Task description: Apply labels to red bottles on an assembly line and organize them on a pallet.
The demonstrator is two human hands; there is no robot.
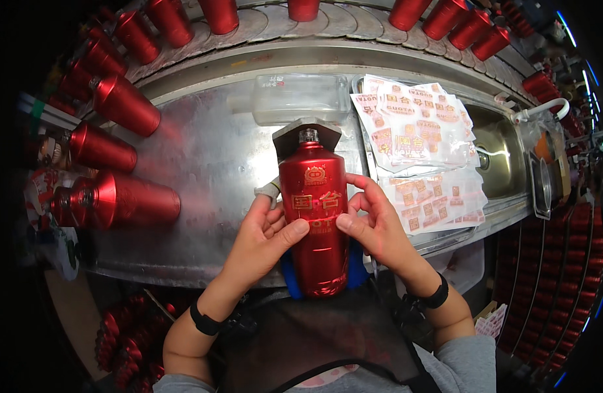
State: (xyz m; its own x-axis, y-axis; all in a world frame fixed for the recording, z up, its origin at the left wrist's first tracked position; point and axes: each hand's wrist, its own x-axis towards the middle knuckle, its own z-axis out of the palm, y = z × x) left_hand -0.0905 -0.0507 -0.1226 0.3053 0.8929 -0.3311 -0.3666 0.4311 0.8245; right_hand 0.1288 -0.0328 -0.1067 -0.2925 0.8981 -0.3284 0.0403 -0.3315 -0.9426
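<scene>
A glossy red bottle (320,259) with gold lettering and a gold emblem lies in front of me, its neck pointing away. My left hand (265,232) grips its left side, thumb pressed on the front by the lower lettering; a white wrap covers one fingertip. On the opposite side my right hand (373,219) also holds the bottle, its thumb on the front and its fingers curled along the edge. Under the bottle, a blue support (358,267) shows near my body, and a dark angular rest (287,140) shows behind the neck.
Printed transfer sheets (416,131) lie stacked right of the bottle, beside a sink (501,154). A clear shallow tray (301,101) sits beyond the neck. Red bottles (128,105) stand at the left of the metal worktop (203,131); others ride a curved conveyor (262,29) at the back.
</scene>
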